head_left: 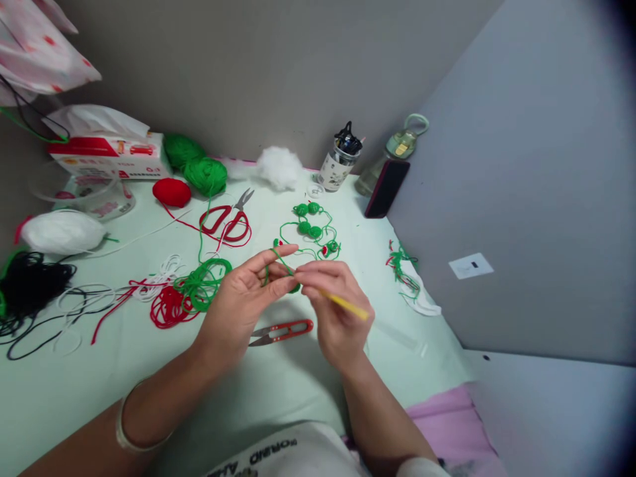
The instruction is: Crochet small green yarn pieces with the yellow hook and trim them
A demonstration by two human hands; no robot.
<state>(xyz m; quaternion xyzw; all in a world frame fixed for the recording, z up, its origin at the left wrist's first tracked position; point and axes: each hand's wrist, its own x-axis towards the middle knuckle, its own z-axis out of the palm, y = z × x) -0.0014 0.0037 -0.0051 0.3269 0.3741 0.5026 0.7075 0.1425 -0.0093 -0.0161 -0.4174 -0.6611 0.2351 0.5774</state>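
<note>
Head view: at frame centre, my left grip (pixel 233 297) pinches green yarn (pixel 283 262); my right grip (pixel 340 317) holds a yellow tool (pixel 346 305).

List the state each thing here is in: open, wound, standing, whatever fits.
Left hand: holding green yarn
Right hand: closed on yellow tool
Yellow tool: held slanted
Red scissors: lying, slightly open
Orange snips: lying open
Red yarn ball: wound
Green yarn balls: wound
White yarn ball: wound
Loose green yarn: coiled
Black yarn: loosely bundled
Tissue box: tissue sticking out
Cup: upright, filled
Bottle: standing
Phone: propped, tilted
</note>
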